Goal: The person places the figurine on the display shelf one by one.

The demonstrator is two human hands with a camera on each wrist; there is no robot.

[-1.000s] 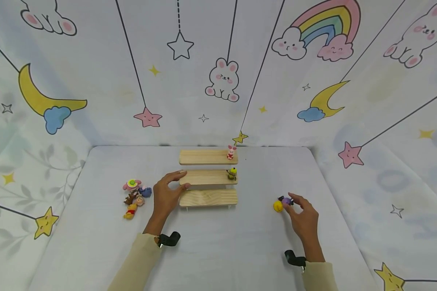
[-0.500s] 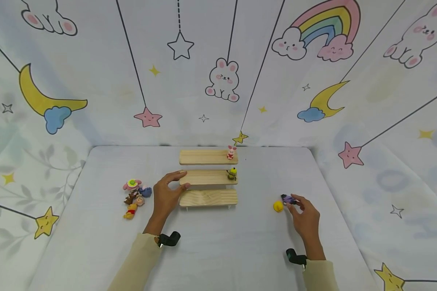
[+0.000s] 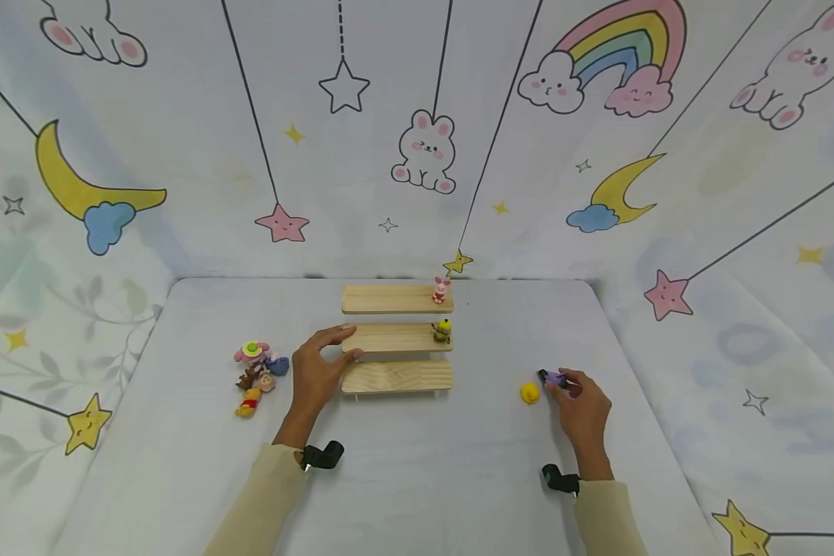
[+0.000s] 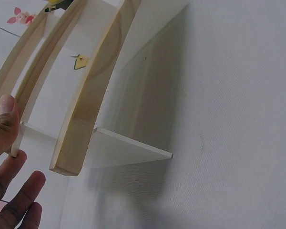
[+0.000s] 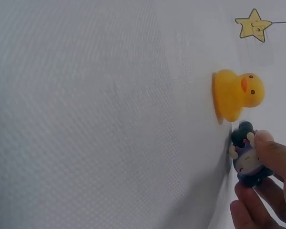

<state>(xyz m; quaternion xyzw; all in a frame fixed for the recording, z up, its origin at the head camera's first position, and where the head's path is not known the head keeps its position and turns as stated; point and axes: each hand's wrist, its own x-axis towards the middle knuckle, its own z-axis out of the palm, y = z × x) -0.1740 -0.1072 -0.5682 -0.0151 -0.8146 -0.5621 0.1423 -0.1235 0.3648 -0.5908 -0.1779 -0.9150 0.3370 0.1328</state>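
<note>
My left hand (image 3: pixel 320 371) grips the left end of the middle board on a three-tier wooden shelf (image 3: pixel 382 337), thumb on one side and fingers on the other. Out to the right, my right hand (image 3: pixel 584 409) pinches a small purple and black figurine (image 3: pixel 553 378) between thumb and fingers. Its white face and dark parts show in the right wrist view. Beside it a yellow rubber duck (image 5: pixel 233 94) sits on the white cloth. A pink figurine (image 3: pixel 441 290) stands at the top board's right end, and a green and yellow figurine (image 3: pixel 442 331) on the middle board's right end.
Several small figurines lie in a cluster left of the shelf, among them a yellow bear in a red shirt (image 3: pixel 249 403) and a blue figurine (image 3: pixel 279 365). Behind the table hangs a printed backdrop (image 3: pixel 361 170).
My right hand has shifted slightly right with the purple figurine, away from the duck, and turned it. The left hand stays on the shelf.
</note>
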